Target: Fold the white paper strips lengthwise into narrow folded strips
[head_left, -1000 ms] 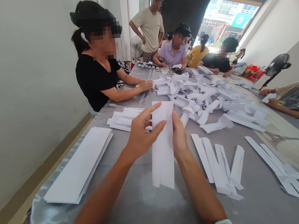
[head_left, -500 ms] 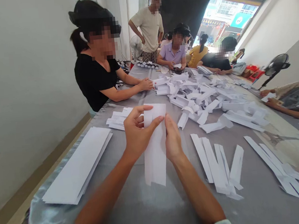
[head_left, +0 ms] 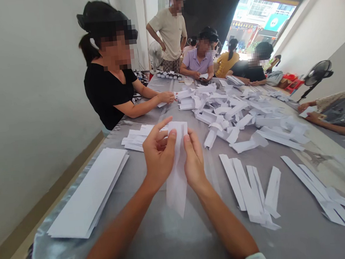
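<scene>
Above the grey table (head_left: pixel 177 239) I hold a long white paper strip (head_left: pixel 176 182) folded lengthwise. My left hand (head_left: pixel 158 155) pinches its upper left edge, thumb on the front. Pressed against the strip's right edge is my right hand (head_left: pixel 193 160), fingers closed on it. The strip hangs down between both wrists, its lower end just above the tabletop.
A stack of flat white sheets (head_left: pixel 90 194) lies at the left. Folded strips (head_left: pixel 251 191) lie to the right, a big heap of folded pieces (head_left: pixel 235 115) farther back. A person in black (head_left: pixel 110 90) sits at the left; several others work along the table. A fan (head_left: pixel 316 75) stands at the right.
The strip has been folded narrower and drawn slightly left and toward me. Both hands have come closer together around it.
</scene>
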Demonstrator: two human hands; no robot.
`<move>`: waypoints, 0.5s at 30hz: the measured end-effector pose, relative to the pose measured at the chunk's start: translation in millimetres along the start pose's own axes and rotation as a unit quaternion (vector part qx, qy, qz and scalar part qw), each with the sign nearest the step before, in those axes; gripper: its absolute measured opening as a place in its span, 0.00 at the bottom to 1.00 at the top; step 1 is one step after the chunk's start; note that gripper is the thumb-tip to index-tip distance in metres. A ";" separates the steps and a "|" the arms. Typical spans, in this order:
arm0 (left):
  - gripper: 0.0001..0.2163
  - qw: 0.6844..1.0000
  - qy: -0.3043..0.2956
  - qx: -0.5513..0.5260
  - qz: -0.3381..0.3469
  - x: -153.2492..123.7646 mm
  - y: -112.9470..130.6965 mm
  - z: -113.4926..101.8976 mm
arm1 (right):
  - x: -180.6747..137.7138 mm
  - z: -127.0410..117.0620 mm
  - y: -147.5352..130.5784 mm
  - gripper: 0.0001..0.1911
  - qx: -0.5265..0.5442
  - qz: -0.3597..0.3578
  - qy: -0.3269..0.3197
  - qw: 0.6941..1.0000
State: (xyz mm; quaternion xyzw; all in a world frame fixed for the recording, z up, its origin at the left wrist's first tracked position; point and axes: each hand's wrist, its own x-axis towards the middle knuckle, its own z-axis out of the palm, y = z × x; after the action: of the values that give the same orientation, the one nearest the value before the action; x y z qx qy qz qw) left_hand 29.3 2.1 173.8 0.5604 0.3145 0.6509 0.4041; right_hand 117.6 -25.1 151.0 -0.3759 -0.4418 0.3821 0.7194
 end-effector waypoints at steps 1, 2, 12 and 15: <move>0.17 1.000 0.001 -0.005 -0.001 -0.9 -0.1 1.3 | -1.0 1.7 0.0 0.16 -0.003 -0.006 0.001 1.000; 0.16 1.000 0.002 -0.010 -0.003 -1.5 -0.1 2.2 | -1.8 3.0 0.1 0.16 -0.008 -0.013 0.001 1.000; 0.14 1.000 0.007 -0.016 -0.017 -2.1 6.3 2.2 | -5.7 6.4 -0.8 0.15 -0.101 -0.080 0.016 0.992; 0.13 1.000 0.004 -0.018 -0.013 -4.0 6.6 2.8 | -8.2 6.8 0.4 0.15 -0.115 -0.086 0.016 0.989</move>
State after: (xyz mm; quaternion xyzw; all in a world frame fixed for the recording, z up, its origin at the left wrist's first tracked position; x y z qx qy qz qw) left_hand 31.1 -4.6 178.1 0.5468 0.3116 0.6533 0.4208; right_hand 108.7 -30.7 150.0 -0.4231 -0.5019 0.2588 0.7086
